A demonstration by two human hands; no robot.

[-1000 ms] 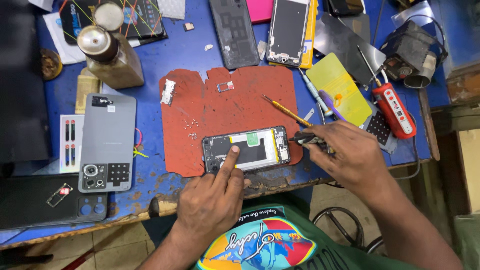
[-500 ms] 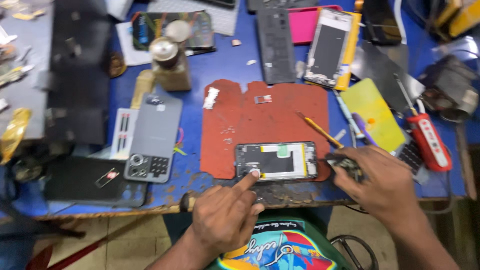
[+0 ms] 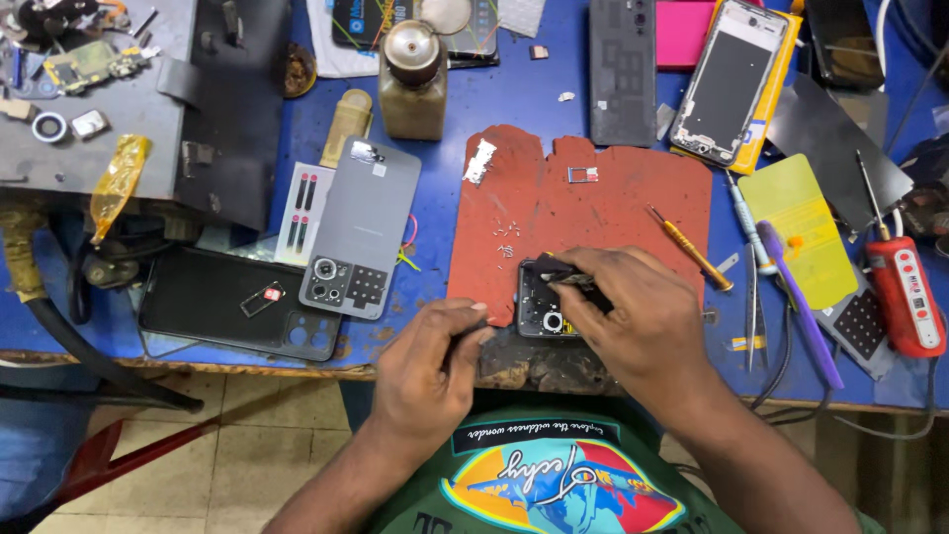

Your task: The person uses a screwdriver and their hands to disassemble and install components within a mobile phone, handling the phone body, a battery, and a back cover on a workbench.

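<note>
Fingers of right hand [image 3: 638, 316]: curling down over the opened phone [image 3: 541, 305], pinching a thin dark tool [image 3: 571, 281] whose tip is lying across the phone's upper part.
Fingers of left hand [image 3: 435, 361]: bending inward, pressed together, their tips touching the phone's left edge; whether they are gripping anything small, I cannot tell.
Opened phone: lying flat at the near edge of the red mat [image 3: 554, 203], back cover off, its inner parts and a round camera ring showing; the right hand is covering most of it.
Red mat: sitting on the blue counter [image 3: 474, 99], carrying a scatter of tiny screws [image 3: 506, 237] just above the phone and a small tray frame [image 3: 582, 175] further up.
Left of the mat: a grey back cover [image 3: 361, 227] with a camera block is leaning over a black phone [image 3: 222, 302].
Right of the mat: an orange-handled screwdriver [image 3: 689, 247] is lying at a slant near the right hand; a purple tool [image 3: 799, 302], a yellow sheet [image 3: 796, 222] and a red device [image 3: 905, 295] are resting well apart from it.
Far side: a brown bottle [image 3: 412, 79] is standing upright; a phone frame [image 3: 730, 81] is lying face up.
</note>
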